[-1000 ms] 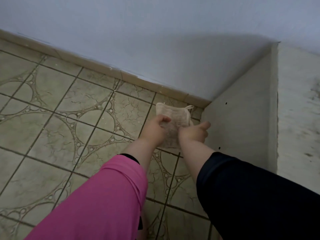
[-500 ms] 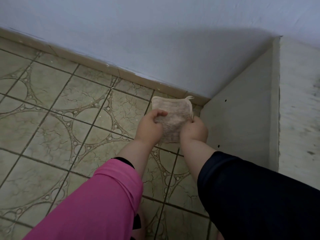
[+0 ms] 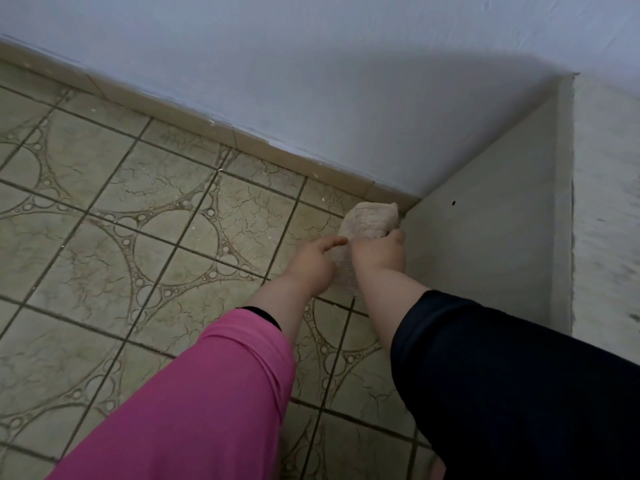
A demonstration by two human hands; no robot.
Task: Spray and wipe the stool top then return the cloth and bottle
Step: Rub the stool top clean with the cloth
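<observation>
A blue-grey wall [image 3: 311,81] and tan skirting [image 3: 194,114] are seen beyond the fingers, with patterned floor tiles [image 3: 104,237] spread below and to the left of them. A pale cabinet side panel [image 3: 485,237] stands just right of the right-hand fingers. No stool and no spray bottle are in view.

The left hand [image 3: 313,265], in a pink sleeve [image 3: 194,403], and the right hand [image 3: 379,252], in a dark sleeve [image 3: 512,375], are both held at the beige cloth [image 3: 369,225]. Compared with half a second ago, the cloth has been doubled over: a flat square was spread between the hands then, and a shorter, rounded bundle now sticks up past the fingertips, close to the corner where skirting meets panel. The right-hand fingers [image 3: 396,235] are clenched on its lower right edge. The left-hand fingers [image 3: 332,241] are stretched toward its left edge, apparently pinching it, though contact is partly hidden. More cloth hangs between the wrists.

Folding is judged to be under way, so wiping is probably either done or not yet begun; which one cannot be told. The cloth is held in the air, not set down.
</observation>
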